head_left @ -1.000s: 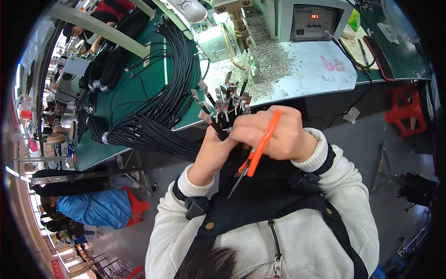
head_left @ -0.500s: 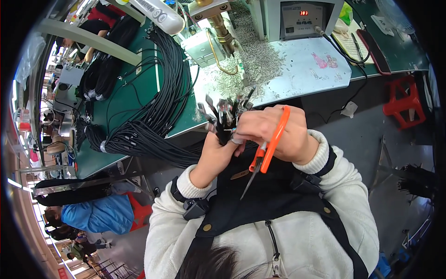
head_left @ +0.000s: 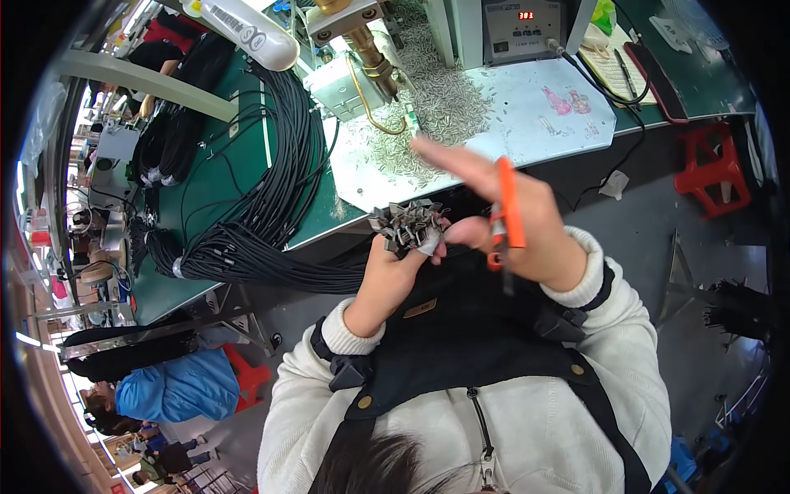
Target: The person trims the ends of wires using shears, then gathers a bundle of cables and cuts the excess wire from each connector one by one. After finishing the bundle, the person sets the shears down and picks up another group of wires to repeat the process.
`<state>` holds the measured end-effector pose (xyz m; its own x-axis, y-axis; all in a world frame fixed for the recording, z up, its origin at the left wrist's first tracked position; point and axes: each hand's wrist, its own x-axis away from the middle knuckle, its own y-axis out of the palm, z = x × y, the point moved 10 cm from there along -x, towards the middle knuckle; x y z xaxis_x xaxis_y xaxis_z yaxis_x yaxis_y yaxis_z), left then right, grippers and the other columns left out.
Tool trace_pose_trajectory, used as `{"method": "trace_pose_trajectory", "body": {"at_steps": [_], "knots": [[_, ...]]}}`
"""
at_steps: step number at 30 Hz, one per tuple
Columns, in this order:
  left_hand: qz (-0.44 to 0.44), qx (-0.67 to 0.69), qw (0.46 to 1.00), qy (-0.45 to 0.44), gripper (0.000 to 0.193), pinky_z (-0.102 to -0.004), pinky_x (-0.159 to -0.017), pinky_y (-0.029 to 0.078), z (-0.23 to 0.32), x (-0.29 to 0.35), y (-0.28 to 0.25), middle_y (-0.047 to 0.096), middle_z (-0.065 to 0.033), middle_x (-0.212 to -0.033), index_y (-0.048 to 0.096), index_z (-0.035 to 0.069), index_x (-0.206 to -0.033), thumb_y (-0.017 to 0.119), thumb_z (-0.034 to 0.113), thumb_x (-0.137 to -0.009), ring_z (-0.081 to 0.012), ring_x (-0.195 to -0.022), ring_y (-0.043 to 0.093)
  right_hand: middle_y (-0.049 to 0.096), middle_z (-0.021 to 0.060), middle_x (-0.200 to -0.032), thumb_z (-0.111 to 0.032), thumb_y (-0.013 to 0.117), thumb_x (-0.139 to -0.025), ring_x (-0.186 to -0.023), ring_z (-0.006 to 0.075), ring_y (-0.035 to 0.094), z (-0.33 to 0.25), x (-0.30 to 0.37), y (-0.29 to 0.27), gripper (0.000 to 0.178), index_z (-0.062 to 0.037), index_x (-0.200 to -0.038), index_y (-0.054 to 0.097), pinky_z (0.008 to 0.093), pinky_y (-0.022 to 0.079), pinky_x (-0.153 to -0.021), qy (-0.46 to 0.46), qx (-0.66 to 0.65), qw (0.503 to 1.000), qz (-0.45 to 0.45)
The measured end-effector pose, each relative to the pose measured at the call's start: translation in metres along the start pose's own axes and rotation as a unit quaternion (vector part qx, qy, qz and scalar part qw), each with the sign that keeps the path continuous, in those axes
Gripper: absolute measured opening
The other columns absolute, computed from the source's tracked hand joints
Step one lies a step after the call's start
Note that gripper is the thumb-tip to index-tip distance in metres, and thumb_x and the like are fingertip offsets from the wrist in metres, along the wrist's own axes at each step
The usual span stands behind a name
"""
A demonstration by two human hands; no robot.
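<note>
My left hand [head_left: 390, 276] is closed around a bundle of black cables [head_left: 408, 224], whose many small metal ends face up in a tight cluster. A whitish strip [head_left: 429, 241] shows at the bundle's right side, by the thumb. Just to the right, my right hand [head_left: 514, 218] has its index finger stretched toward the bench and its thumb close to the bundle. Orange-handled scissors [head_left: 508, 202] hang in that hand, their handle across the palm side and the blurred blade pointing down toward my apron. The lower part of the bundle is hidden by my left hand.
Ahead stands a press-like machine [head_left: 366, 62] over a white board [head_left: 535, 115] strewn with small metal pieces. A control box [head_left: 522, 33] sits behind. Long black cables [head_left: 271, 222] drape over the green bench at left. Red stools [head_left: 714, 177] stand on the floor.
My right hand has moved away from the bundle to the right, its index finger now extended. The cable ends, spread before, now sit evenly together. The view has shifted slightly.
</note>
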<state>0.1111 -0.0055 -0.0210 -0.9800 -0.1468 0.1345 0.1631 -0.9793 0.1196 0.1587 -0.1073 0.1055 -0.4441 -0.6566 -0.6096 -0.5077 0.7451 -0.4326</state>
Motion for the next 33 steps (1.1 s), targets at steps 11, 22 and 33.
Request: {"method": "trace_pose_trajectory", "body": {"at_steps": [11,22,33], "knots": [[0.055,-0.095,0.987,0.121,0.020,-0.0266,-0.067,0.046,0.029,0.009,-0.003,0.059,-0.0077,-0.090,0.054,-0.001,-0.097,0.056,0.004,-0.078,-0.0153,-0.080,0.058,0.053,0.0111,-0.114,-0.024,0.061,-0.073,-0.106,0.0240,0.050,-0.024,0.001,0.035,0.047,-0.0024,-0.113,0.048,0.0346,0.034,-0.093,-0.112,0.122,0.984,-0.062],[-0.023,0.127,0.990,-0.050,0.015,-0.0268,-0.066,0.048,-0.002,-0.001,-0.004,0.059,-0.0096,-0.083,0.054,0.000,-0.096,0.054,0.004,-0.081,-0.0173,-0.077,0.059,0.062,0.0097,-0.088,-0.002,0.054,-0.080,-0.073,0.0109,0.058,0.074,0.035,0.043,0.023,0.0030,-0.103,0.056,0.0218,0.045,-0.065,0.343,-0.364,0.864,0.061],[-0.022,0.147,0.989,-0.023,0.014,-0.0254,-0.063,0.047,-0.003,-0.002,-0.009,0.059,-0.0061,-0.079,0.053,0.000,-0.094,0.053,0.007,-0.082,-0.0127,-0.069,0.057,0.060,0.0061,-0.074,0.000,0.057,-0.078,-0.063,0.0114,0.057,0.073,0.034,0.058,0.016,0.0032,-0.094,0.059,0.0255,0.047,-0.057,0.338,-0.343,0.872,0.090]]}}
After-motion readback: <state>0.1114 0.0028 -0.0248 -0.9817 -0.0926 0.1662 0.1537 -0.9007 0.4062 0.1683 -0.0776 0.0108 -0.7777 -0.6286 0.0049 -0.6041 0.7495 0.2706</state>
